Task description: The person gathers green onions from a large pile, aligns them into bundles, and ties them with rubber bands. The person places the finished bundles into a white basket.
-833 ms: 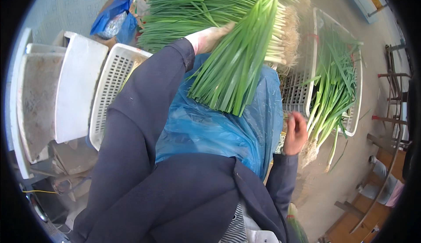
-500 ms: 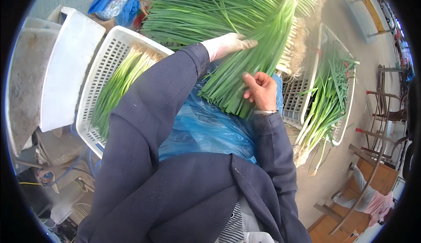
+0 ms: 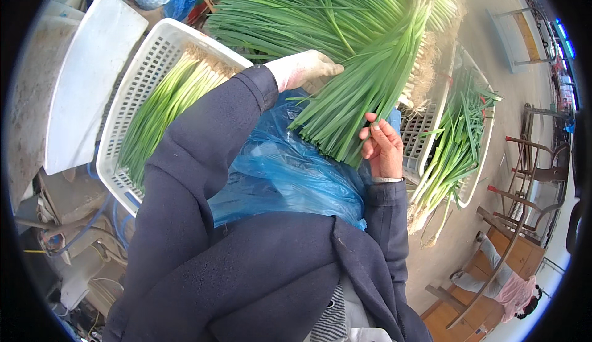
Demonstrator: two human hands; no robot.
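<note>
A bunch of green garlic (image 3: 370,83), with long flat leaves, lies slanted across a large pile of the same greens (image 3: 290,15); its leaf tips point toward me. My left hand (image 3: 305,70), in a pale glove, rests along the bunch's left side with fingers stretched out. At the right side of the leaf tips is my bare right hand (image 3: 383,148), its fingers curled in; whether a leaf is between them I cannot make out. Crumpled blue plastic sheeting (image 3: 290,178) covers my lap below the bunch.
To the left, a white plastic crate (image 3: 108,138) holds rooted greens, beside a white foam box (image 3: 92,83). More greens (image 3: 453,144) lie in a crate on the right. Metal-framed chairs (image 3: 527,175) and a person in pink (image 3: 515,296) are farther right.
My left hand has shifted slightly left along the bunch. My right hand has turned, its fingers now pointing more upward, and moved a little right. The whole view has shifted slightly.
</note>
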